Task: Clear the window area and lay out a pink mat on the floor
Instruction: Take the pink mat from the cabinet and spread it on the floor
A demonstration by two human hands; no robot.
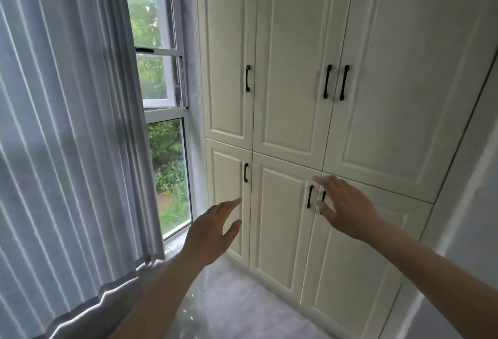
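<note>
A tall cream cabinet (296, 82) with panelled doors and black handles fills the wall ahead. My right hand (347, 206) is open, fingers spread, right at the black handles (310, 196) of the two lower middle doors, partly covering one handle. My left hand (213, 233) is open and empty, held in front of the lower left door, a little below its handle (245, 173). All cabinet doors are closed. No pink mat is in view. A window (161, 96) stands at the left of the cabinet, with greenery outside.
A pale grey pleated curtain (67, 136) hangs down the left side and covers most of the window, its hem reaching the floor. The floor (237, 301) is glossy grey tile. A grey wall (469, 204) borders the cabinet on the right.
</note>
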